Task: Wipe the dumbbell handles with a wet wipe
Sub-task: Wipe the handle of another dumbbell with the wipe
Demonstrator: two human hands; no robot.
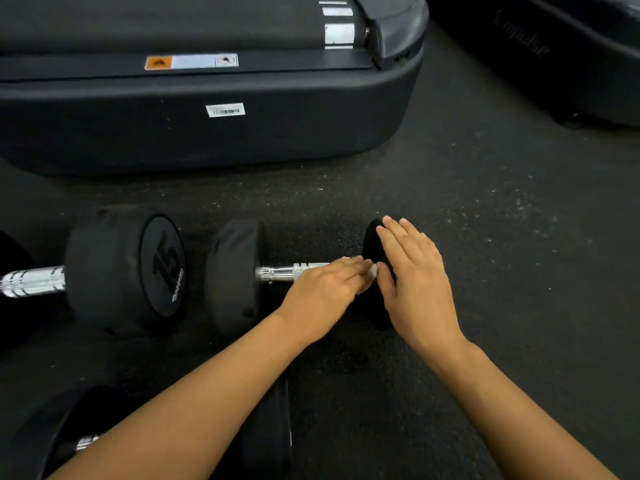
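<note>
Counted on the floor point(485, 220): three dumbbells — one under the hands point(239, 275), one marked 15 at left point(124, 268), one partly hidden near the bottom edge point(266, 431). Two hands: left point(322, 296), right point(415, 282). One white wipe point(372, 271). Two dark machine bases behind point(207, 133) point(571, 64).

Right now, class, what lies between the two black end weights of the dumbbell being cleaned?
In the head view, its chrome handle spans that gap, with the left hand pressing a white wet wipe onto the handle's right end.

Open floor point(485, 220) right of dumbbell point(239, 275)
</note>
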